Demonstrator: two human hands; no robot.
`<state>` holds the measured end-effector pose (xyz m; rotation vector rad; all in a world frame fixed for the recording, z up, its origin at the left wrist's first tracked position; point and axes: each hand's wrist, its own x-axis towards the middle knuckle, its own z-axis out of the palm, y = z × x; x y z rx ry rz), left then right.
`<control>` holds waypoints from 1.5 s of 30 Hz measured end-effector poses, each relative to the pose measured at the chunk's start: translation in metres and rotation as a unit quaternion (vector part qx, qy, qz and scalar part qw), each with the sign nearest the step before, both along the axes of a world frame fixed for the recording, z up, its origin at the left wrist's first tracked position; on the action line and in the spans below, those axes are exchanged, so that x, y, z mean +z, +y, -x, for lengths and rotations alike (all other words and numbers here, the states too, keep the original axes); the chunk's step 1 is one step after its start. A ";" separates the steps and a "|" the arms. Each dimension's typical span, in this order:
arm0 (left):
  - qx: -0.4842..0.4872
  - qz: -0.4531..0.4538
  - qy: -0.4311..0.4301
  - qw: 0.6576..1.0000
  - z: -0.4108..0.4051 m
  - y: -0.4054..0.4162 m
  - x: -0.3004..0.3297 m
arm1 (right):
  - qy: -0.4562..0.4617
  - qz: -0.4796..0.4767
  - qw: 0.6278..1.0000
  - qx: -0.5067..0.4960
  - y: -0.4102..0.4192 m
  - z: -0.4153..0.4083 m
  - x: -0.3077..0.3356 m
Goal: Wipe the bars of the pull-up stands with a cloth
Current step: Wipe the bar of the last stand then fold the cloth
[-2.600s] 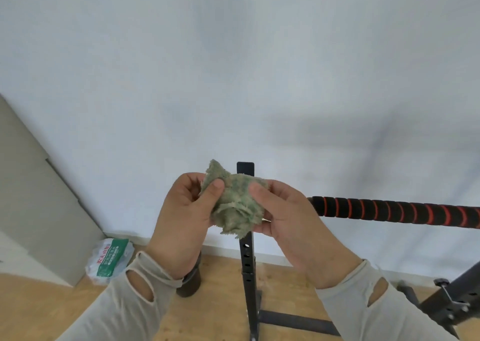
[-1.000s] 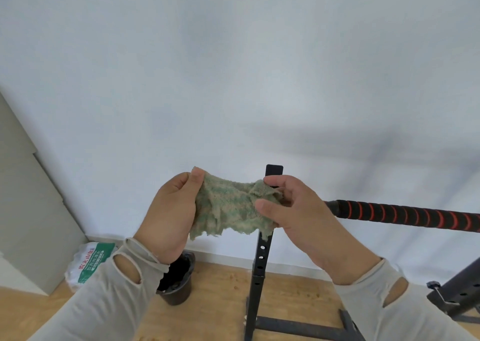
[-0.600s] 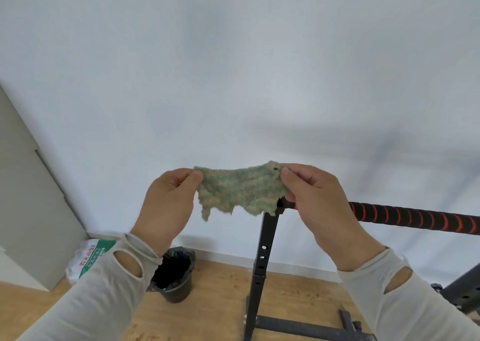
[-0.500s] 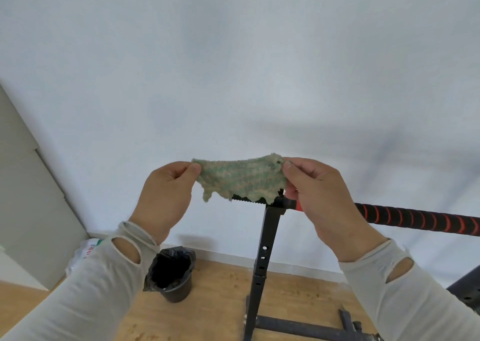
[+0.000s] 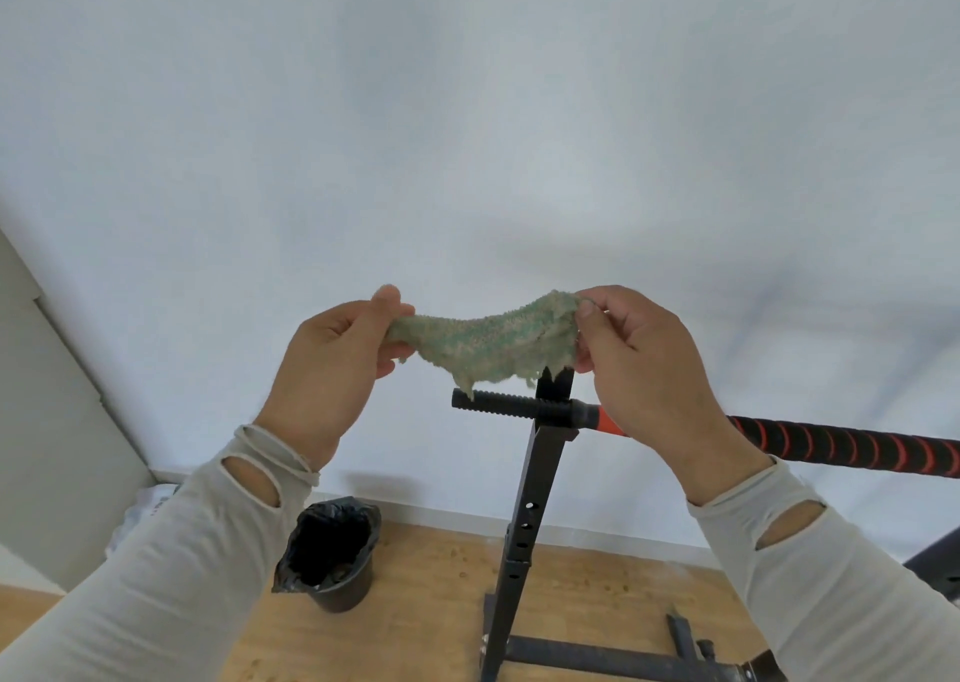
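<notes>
A frayed green cloth (image 5: 488,343) is stretched flat between my two hands. My left hand (image 5: 332,364) pinches its left corner and my right hand (image 5: 639,364) pinches its right corner. The cloth hangs just above the black end of the horizontal bar (image 5: 498,403), and its ragged lower edge almost touches the bar. The bar runs right with a black grip striped in red (image 5: 841,445). It rests on a black upright post (image 5: 535,505) with holes. My right hand hides part of the bar's orange section.
A black bin with a black liner (image 5: 332,551) stands on the wooden floor (image 5: 436,593), left of the post. The stand's base bars (image 5: 597,655) lie on the floor. A white wall is behind, a grey panel (image 5: 47,421) at far left, another black frame part (image 5: 935,562) at right.
The cloth was bunched between both hands, then my hands pulled apart and spread it out. Both hands rose, so the cloth now hangs over the bar's end.
</notes>
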<state>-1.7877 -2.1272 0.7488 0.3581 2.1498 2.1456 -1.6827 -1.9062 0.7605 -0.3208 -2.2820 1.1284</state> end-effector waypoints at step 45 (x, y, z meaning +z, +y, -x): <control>-0.205 0.392 0.120 0.889 0.061 0.039 -0.079 | -0.345 -0.385 0.856 0.019 -0.006 0.050 -0.051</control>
